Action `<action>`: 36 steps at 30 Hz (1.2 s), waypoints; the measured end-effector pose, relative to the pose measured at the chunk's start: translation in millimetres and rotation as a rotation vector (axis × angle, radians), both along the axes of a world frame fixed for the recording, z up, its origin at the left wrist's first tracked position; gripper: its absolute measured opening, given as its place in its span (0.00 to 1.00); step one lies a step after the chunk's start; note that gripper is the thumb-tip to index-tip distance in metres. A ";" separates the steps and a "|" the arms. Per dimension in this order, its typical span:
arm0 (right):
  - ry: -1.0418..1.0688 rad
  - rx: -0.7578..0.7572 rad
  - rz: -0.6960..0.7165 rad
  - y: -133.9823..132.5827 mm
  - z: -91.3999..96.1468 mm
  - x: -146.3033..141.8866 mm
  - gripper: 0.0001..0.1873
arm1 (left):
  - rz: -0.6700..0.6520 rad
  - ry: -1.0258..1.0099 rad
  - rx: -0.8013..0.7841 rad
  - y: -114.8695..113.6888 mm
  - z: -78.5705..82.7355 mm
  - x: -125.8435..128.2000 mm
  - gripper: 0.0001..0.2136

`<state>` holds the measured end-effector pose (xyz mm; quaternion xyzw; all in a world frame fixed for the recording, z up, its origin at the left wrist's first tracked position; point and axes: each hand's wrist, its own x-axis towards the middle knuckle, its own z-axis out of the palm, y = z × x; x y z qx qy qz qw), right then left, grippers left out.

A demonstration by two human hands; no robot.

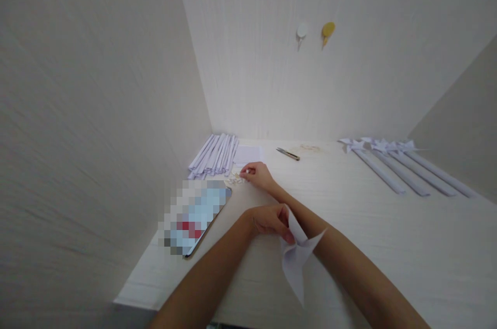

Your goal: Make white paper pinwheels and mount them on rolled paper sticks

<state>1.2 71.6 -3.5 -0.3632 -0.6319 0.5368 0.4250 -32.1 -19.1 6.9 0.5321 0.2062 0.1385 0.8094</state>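
My left hand (269, 221) is closed on a folded white paper pinwheel (297, 259), held just above the pale desk (388, 235) near its front. My right hand (257, 173) reaches across over my left wrist to a small heap of tiny pale pieces (234, 179). Its fingertips are pinched together at the heap, and what they grip is too small to name.
A bundle of rolled white paper sticks (214, 155) and a stack of white paper squares (248, 154) lie at the back left. A cutter knife (288, 154) lies behind them. Finished pinwheels on sticks (392, 166) lie at the right. A phone (198, 217) rests at the left. Two hooks (328, 30) hang on the wall.
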 end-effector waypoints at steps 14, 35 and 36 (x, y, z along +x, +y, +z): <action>0.255 -0.224 -0.189 -30.6 3.3 74.6 0.08 | 0.346 -0.092 -0.167 4.4 -12.3 -1.3 0.12; 0.439 -0.238 -0.286 -84.4 0.5 137.5 0.10 | 1.318 0.113 0.203 18.8 -8.9 17.0 0.09; 0.416 -0.202 -0.285 -85.6 -0.6 137.7 0.10 | 1.326 0.129 0.215 17.9 -8.6 18.4 0.09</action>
